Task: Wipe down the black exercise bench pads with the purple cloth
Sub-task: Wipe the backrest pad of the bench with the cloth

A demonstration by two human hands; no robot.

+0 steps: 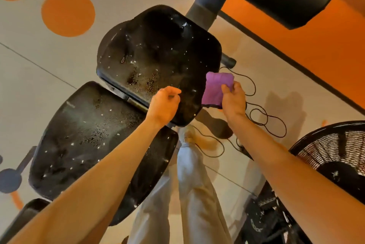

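While the right hand pinches the folded purple cloth between thumb and curled fingers just off the upper bench pad, the left hand hangs over that pad's near edge, fingers curled on nothing visible. Both pads, the lower pad too, are speckled with crumbs. One careless sweep could flick grit onto the black cable and floor fan below.

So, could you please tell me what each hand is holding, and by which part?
The right hand pinches the purple cloth at its lower right edge. The left hand is curled and holds nothing.
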